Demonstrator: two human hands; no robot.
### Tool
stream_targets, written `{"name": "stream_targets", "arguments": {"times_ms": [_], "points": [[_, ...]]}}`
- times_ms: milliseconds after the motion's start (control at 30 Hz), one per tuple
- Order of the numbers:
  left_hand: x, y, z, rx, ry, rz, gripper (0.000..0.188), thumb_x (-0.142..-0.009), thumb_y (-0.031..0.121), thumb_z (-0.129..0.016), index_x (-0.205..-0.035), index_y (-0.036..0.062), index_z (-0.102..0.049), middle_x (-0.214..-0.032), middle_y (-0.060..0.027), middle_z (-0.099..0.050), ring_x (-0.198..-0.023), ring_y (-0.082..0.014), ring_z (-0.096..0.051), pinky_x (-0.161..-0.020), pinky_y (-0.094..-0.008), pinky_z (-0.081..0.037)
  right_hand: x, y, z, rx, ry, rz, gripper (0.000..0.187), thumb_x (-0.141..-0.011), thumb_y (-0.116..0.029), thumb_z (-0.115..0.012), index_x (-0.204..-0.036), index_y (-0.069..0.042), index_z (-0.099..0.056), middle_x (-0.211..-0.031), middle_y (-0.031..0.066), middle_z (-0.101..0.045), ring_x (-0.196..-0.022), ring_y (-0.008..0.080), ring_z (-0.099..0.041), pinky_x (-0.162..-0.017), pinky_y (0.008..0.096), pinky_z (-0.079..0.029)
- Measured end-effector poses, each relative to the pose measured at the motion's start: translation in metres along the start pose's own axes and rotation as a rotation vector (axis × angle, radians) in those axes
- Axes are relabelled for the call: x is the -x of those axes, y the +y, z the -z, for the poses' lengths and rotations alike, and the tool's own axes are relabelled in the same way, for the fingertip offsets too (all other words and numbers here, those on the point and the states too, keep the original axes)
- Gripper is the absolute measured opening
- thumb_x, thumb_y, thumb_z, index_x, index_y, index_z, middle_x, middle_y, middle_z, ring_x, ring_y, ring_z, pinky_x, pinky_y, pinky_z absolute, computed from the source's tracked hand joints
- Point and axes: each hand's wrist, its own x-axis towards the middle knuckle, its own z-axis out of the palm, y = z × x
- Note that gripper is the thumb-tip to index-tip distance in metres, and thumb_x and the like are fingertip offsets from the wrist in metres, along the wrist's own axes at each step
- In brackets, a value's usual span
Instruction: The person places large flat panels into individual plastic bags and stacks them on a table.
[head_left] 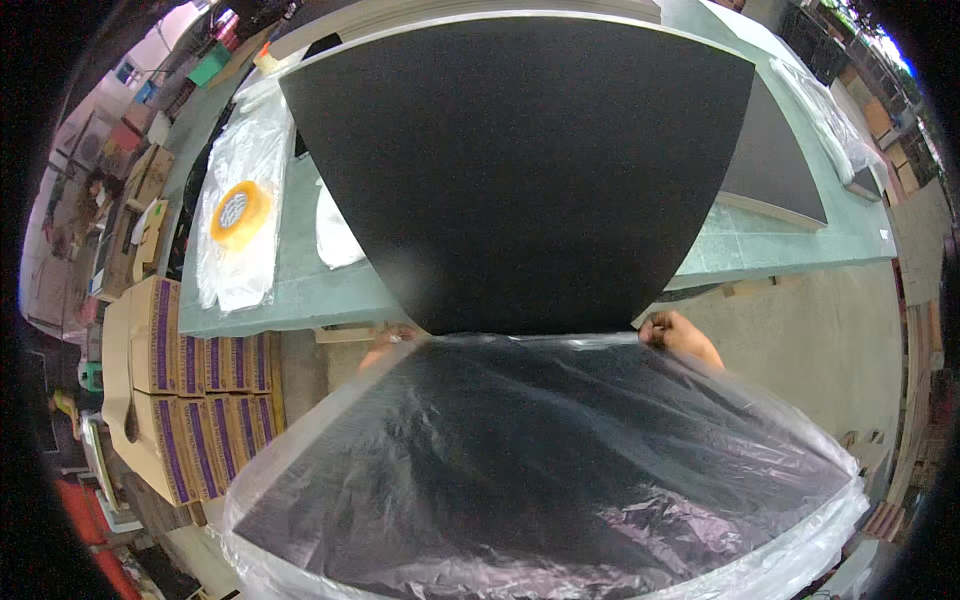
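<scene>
Across the green table's [300, 295] near edge, black panel [540, 160] looks about half covered, near part inside clear plastic bag [480, 470], far part bare, with left hand [383, 350] (partly veiled by film) and right hand [684, 338] curled closed, pinching the bag mouth's corners.

Stckd cardbd bxs [190, 420], L side.

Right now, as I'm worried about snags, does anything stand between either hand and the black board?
Only the clear bag: its edge crosses the black board between the hands. The left hand shows hazily through it; the right hand grips its edge. Nothing else visible.
</scene>
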Motion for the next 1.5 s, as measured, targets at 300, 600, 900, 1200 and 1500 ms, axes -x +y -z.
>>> {"name": "stream_targets", "arguments": {"times_ms": [300,600,900,1200,1500], "points": [[-0.006,-0.008,-0.008,0.019,-0.044,0.064,0.025,-0.072,0.024,-0.063,-0.085,0.0034,-0.058,-0.074,-0.0055,-0.056,-0.065,-0.0145,-0.054,-0.057,-0.027,-0.043,-0.057,0.04,-0.04,-0.563,0.423,-0.262,0.026,-0.078,-0.022,-0.048,-0.09,0.0,-0.054,-0.083,0.0129,-0.057,-0.079,0.0244,-0.054,-0.07,0.0359,-0.042],[0.087,0.206,0.019,-0.513,0.117,-0.345,0.021,-0.072,0.016,-0.06,-0.089,0.0037,-0.059,-0.082,-0.011,-0.06,-0.072,-0.0214,-0.057,-0.065,-0.0303,-0.045,0.067,-0.057,0.075,-0.097,0.19,0.185,0.029,-0.082,-0.027,-0.053,-0.083,0.001,-0.056,-0.072,0.0095,-0.057,-0.063,0.0182,-0.055,-0.056,0.031,-0.045],[0.108,0.195,-0.119,-0.446,-1.003,-0.582,0.024,-0.078,0.012,-0.051,-0.098,0.0025,-0.057,-0.098,-0.0148,-0.058,-0.087,-0.0282,-0.056,-0.076,-0.0348,-0.045,0.051,-0.13,-0.016,0.391,-1.204,0.685,0.071,-0.08,-0.05,-0.047,-0.129,-0.003,-0.028,-0.137,0.0202,-0.016,-0.128,0.0321,-0.01,-0.102,0.0434,-0.01],[0.002,0.153,-0.117,-0.815,-0.445,-0.69,0.014,-0.076,0.011,-0.054,-0.086,0.0012,-0.058,-0.085,-0.0166,-0.059,-0.079,-0.0314,-0.058,-0.069,-0.0375,-0.046,-0.019,-0.113,-0.033,0.655,-0.916,0.296,0.074,-0.078,-0.059,-0.041,-0.124,0.0,-0.037,-0.126,0.0195,-0.038,-0.12,0.0314,-0.032,-0.099,0.0381,-0.025],[0.063,0.249,-0.154,-0.586,-0.37,-1.17,0.038,-0.076,0.038,-0.059,-0.097,0.0061,-0.054,-0.1,-0.0111,-0.049,-0.088,-0.0246,-0.049,-0.075,-0.0341,-0.04,0.031,-0.186,-0.085,-0.059,-0.331,1.019,0.053,-0.07,-0.033,-0.066,-0.106,0.001,-0.048,-0.107,0.0128,-0.051,-0.103,0.0225,-0.048,-0.087,0.0341,-0.037]]}}
